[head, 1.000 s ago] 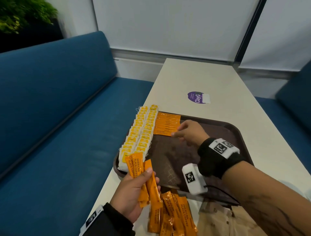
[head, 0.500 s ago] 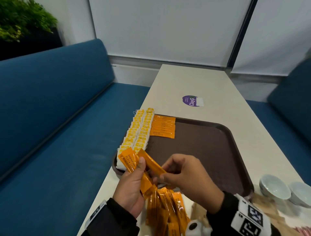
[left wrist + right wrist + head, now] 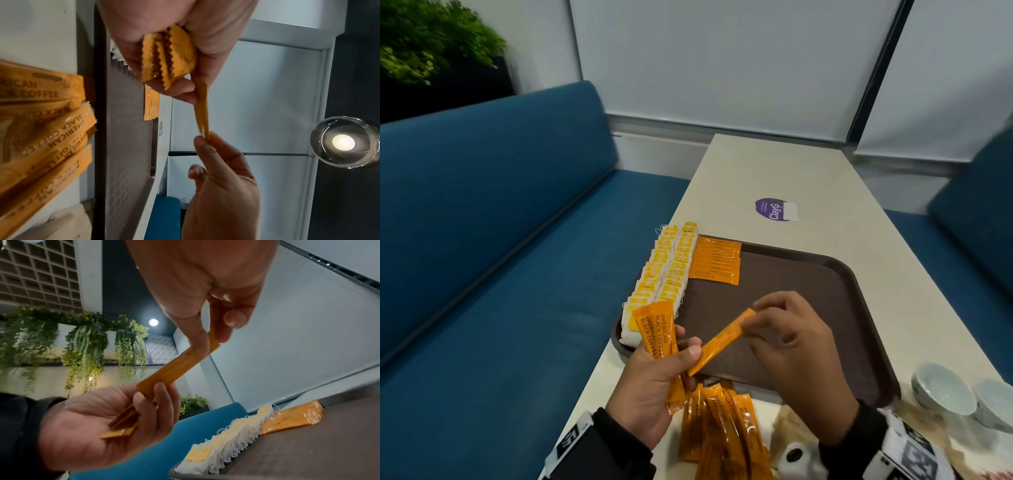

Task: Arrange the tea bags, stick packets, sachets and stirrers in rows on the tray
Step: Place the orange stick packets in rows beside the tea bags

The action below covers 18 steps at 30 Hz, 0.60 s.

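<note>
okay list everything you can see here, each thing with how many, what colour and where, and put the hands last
tray: one, dark brown, on the table's near end
tea bags: two rows, white with yellow tags, along the tray's left edge
placed stick packets: a short row, orange, far left of the tray beside the tea bags
loose stick packets: a pile, orange, on the table before the tray
table: one, cream
sticker: one, purple, on the table beyond the tray
small bowls: two, white, near right
bench: blue, left
left hand: holds a bunch of orange packets
right hand: pinches one packet's end
</note>
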Available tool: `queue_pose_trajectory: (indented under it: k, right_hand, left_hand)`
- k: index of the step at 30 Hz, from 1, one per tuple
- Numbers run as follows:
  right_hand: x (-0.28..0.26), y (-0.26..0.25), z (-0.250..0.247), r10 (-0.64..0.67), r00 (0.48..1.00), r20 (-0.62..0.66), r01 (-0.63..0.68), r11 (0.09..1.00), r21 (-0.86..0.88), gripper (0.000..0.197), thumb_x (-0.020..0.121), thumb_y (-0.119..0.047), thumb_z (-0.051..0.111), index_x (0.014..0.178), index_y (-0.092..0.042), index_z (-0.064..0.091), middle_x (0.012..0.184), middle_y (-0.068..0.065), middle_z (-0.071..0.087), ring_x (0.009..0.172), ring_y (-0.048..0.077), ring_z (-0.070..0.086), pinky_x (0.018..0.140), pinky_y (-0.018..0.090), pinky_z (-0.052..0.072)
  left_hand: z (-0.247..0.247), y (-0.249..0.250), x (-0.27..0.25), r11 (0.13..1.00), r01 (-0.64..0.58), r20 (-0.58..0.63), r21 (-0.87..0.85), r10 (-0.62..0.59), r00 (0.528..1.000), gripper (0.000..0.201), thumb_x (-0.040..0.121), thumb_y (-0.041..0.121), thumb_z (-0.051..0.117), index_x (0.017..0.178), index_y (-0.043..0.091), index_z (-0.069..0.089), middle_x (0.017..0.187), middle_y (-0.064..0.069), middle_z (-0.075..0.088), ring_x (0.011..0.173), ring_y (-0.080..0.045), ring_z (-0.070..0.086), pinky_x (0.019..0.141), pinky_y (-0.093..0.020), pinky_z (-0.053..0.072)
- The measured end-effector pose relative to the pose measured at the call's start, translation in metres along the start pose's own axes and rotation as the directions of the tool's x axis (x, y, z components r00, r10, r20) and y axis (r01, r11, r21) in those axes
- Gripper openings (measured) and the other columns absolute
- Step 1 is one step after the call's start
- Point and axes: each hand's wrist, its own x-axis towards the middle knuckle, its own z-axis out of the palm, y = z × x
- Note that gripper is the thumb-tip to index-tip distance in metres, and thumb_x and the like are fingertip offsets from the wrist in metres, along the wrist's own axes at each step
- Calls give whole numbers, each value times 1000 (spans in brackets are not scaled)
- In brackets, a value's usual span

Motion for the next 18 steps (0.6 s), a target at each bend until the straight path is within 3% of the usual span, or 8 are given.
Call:
queue_pose_trajectory:
  k: [1, 3, 6, 8, 12, 15, 18]
  right_hand:
    - [1, -1, 0, 132, 991, 15, -132, 988, 81, 32, 74, -8, 76, 87, -34, 62, 91, -13, 55, 90, -4, 54, 70, 5, 43]
    - [3, -8, -2, 398, 905, 152, -422, 884, 200, 34, 78, -17, 74, 91, -37, 51, 89, -8, 55, 83, 2, 57, 64, 10, 46]
    - [3, -20, 2, 530, 747, 402, -643, 729, 234, 22, 81, -32, 70, 90, -24, 51, 84, 3, 58, 71, 13, 61, 51, 17, 45]
    - [-1, -27, 11, 494, 700, 515, -672, 701, 241, 24, 82, -32, 70, 92, -17, 53, 80, 3, 60, 64, 10, 60, 45, 14, 41]
    - [-4, -30, 20, 497, 643, 583, -734, 616, 285, 18, 88, -19, 65, 95, -6, 53, 73, 4, 67, 57, 8, 61, 39, 15, 39]
    - [4, -24, 23, 530, 591, 608, -790, 533, 303, 10, 92, -14, 59, 95, -7, 53, 75, 10, 64, 55, 10, 62, 35, 19, 38]
    - [19, -15, 28, 550, 584, 597, -802, 501, 324, 5, 94, -10, 55, 91, -9, 50, 76, 11, 61, 48, 9, 60, 31, 19, 35]
  left_hand:
    - [0, 0, 0, 1000, -1, -9, -2, 1, 1000, 23, 78, -9, 60, 88, 12, 58, 72, -6, 69, 62, -21, 60, 39, -22, 46]
    - [1, -1, 2, 1000, -13, -40, -5, 12, 999, 24, 79, -11, 60, 88, 12, 57, 72, -7, 67, 60, -20, 61, 41, -22, 46]
    - [7, -2, 3, 999, -33, -65, 1, 33, 997, 25, 80, -11, 59, 86, 13, 56, 73, -5, 61, 61, -18, 58, 49, -25, 45]
    - [12, -5, 5, 999, -36, -70, 9, 37, 997, 27, 79, -14, 58, 86, 12, 55, 72, -5, 57, 62, -20, 57, 52, -28, 47]
    - [14, -8, 5, 1000, -14, -76, 13, 15, 997, 23, 81, -12, 57, 91, 8, 55, 73, -10, 56, 66, -27, 59, 54, -33, 50]
    - [9, -10, 7, 1000, 5, -72, 15, -4, 997, 22, 83, -8, 58, 94, 10, 55, 80, -12, 57, 76, -29, 60, 62, -33, 47]
    - [7, -11, 10, 999, 30, -82, 11, -29, 996, 20, 85, -6, 57, 93, 12, 55, 80, -10, 59, 75, -25, 61, 61, -32, 44]
